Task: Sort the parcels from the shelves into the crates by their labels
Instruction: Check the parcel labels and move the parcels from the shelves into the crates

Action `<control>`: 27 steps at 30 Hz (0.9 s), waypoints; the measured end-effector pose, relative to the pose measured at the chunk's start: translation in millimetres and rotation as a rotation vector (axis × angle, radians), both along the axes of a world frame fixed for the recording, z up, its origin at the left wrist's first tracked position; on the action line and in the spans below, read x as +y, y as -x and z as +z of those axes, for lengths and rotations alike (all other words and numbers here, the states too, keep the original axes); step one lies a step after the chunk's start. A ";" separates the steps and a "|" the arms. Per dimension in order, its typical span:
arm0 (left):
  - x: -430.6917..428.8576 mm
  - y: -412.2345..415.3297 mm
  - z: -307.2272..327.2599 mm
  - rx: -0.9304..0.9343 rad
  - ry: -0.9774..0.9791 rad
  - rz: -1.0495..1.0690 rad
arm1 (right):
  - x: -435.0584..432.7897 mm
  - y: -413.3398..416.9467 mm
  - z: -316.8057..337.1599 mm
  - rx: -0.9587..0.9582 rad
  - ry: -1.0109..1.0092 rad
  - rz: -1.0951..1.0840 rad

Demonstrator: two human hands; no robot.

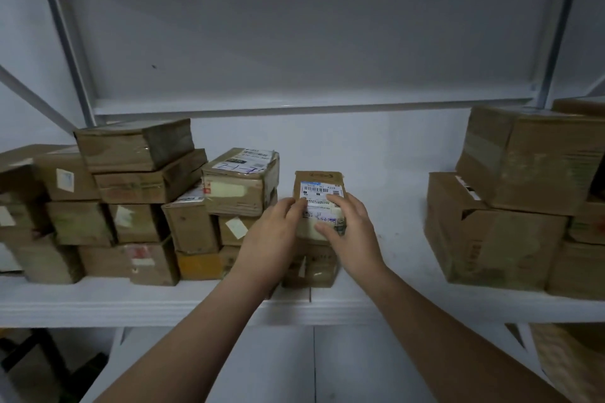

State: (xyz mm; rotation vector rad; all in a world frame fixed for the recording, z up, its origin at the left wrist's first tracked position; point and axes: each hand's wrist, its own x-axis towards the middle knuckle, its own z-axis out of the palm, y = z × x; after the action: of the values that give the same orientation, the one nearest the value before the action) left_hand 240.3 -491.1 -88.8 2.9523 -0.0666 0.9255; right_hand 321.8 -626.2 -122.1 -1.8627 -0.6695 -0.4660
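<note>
A small brown cardboard parcel (319, 188) with a white barcode label on top sits on another box (311, 267) on the white shelf (196, 303). My left hand (273, 235) holds its left side, fingers curled onto the label. From the right, my right hand (348, 227) grips the same parcel, fingers over the label and thumb at its near edge. Both hands hide the parcel's lower half.
A pile of several taped parcels (137, 206) fills the shelf's left side, one with a handwritten label (244, 162). Two large boxes (510, 196) are stacked at the right. An upper shelf (294, 42) hangs overhead. White shelf surface shows between the middle parcel and the right stack.
</note>
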 end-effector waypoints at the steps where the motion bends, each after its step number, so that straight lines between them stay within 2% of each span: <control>1: 5.0 -1.4 -1.2 0.015 -0.067 -0.004 | 3.0 -2.8 -4.3 -0.003 0.022 -0.025; 5: 18.4 -2.3 -5.0 0.036 -0.195 -0.070 | 10.1 -14.4 -6.3 0.009 0.053 -0.102; 15: 31.1 -15.2 5.0 -0.024 -0.158 -0.146 | 22.9 -14.2 0.7 0.048 0.128 -0.079; 18: 24.4 -14.4 11.4 -0.054 -0.145 -0.180 | 6.8 -11.7 3.4 0.043 0.203 -0.083; 22: 3.4 -20.2 20.4 -0.125 -0.084 -0.268 | -30.9 -8.3 13.2 -0.059 0.296 -0.174; 27: -44.1 -39.8 26.5 -0.120 -0.058 -0.372 | -91.8 3.7 36.2 -0.133 0.268 -0.366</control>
State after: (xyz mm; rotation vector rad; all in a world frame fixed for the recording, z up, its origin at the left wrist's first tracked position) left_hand 280.1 -535.3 -62.3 2.7845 -0.6316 1.0516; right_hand 318.1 -718.0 -86.0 -2.2364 -0.4958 -0.7729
